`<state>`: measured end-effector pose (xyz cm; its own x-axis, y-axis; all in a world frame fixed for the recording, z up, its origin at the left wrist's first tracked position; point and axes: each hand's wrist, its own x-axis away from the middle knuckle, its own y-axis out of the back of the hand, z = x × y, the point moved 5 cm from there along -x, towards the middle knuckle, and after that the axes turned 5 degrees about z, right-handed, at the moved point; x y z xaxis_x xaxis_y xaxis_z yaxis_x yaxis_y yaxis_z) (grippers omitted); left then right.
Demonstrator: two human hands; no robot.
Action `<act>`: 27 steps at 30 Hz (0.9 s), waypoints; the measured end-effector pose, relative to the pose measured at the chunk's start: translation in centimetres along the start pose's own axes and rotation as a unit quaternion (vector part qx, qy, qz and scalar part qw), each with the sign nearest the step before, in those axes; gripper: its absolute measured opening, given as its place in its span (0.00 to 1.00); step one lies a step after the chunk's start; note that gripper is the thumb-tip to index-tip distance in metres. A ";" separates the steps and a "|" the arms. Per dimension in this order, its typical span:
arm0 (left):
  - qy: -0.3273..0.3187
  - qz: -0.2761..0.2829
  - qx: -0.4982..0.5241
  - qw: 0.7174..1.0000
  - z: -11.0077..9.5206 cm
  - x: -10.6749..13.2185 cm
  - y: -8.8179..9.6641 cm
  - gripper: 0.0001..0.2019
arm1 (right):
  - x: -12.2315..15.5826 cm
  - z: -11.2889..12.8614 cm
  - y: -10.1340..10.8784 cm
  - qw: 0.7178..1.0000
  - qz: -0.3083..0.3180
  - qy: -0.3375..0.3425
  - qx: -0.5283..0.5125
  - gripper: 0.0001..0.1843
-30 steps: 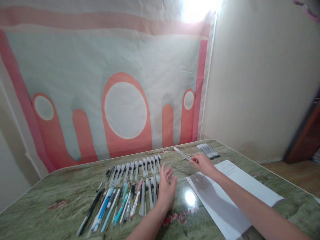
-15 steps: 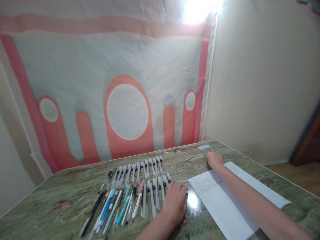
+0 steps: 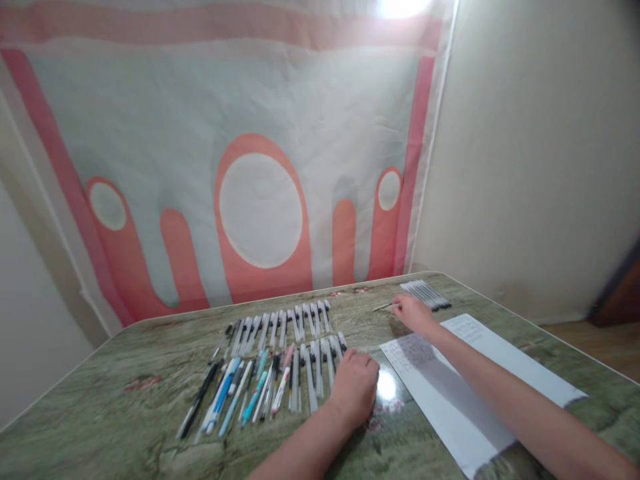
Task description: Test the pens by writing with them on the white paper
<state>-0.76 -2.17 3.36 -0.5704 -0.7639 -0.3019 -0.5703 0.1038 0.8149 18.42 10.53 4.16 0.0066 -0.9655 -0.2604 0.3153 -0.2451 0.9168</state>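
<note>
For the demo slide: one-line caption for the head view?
Left hand beside rows of pens on a green marbled table; right hand near slim pens, forearm over white paper.

From where I stand, the person's left hand (image 3: 356, 385) lies curled on the table (image 3: 100, 413), just beside the front row of assorted pens (image 3: 255, 399) to its left. Beyond that hand runs a back row of clear pens (image 3: 283, 327). The right hand (image 3: 414, 315) has its fingertips drawn together near slim pens (image 3: 425, 294); whether it grips anything I can't tell. Written-on paper (image 3: 445, 401) lies under that forearm.
</note>
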 end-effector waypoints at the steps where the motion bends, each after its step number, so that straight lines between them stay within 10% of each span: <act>1: 0.010 -0.010 0.011 1.000 0.3 -0.1 0.4 0.10 | 0.5 1.3 -0.4 0.999 0.020 0.020 -0.014 0.12; 5: 0.070 -0.106 0.071 0.989 2.4 -0.4 3.4 0.19 | 3.2 7.4 -2.1 0.965 0.117 0.168 -0.162 0.09; 11: 0.099 -0.276 0.265 0.919 5.8 -0.7 6.3 0.19 | 6.3 12.0 -3.0 0.950 0.092 0.243 -0.172 0.09; 27: 0.136 -0.330 0.333 0.873 7.9 -0.4 5.0 0.16 | 9.5 13.9 -2.4 0.919 0.044 0.347 -0.185 0.11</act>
<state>-8.08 3.71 3.65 0.1222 -0.9110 -0.3939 -0.9903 -0.1381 0.0120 4.49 0.68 3.67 0.6101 -0.6608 -0.4372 0.5842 0.0025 0.8116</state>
